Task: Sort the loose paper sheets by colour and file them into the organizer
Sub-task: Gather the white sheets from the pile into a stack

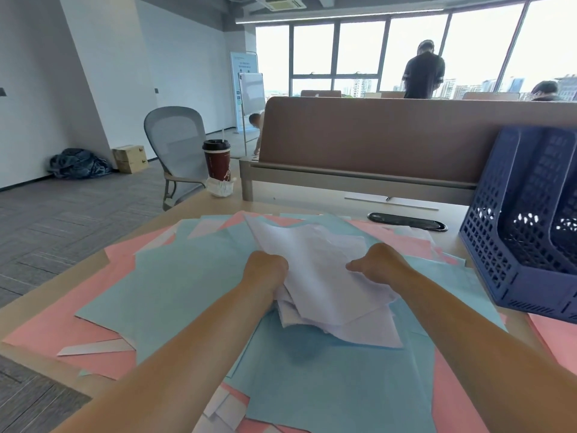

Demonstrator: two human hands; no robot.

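A bundle of white sheets point(315, 270) is lifted off the middle of the desk, above a wide spread of light blue sheets point(187, 295) and pink sheets point(56, 326). My left hand point(265, 270) grips the bundle's left edge with curled fingers. My right hand point(379, 264) holds the right side, thumb on top pointing left. The dark blue mesh organizer point(512, 245) stands at the right edge of the desk, its slots facing me; I see no paper in them.
A dark red coffee cup point(218, 162) with a crumpled white mask point(220, 186) beside it stands at the desk's far left corner. A brown divider panel point(374, 132) runs along the back. A grey chair point(178, 145) stands left of the desk. People stand beyond the divider.
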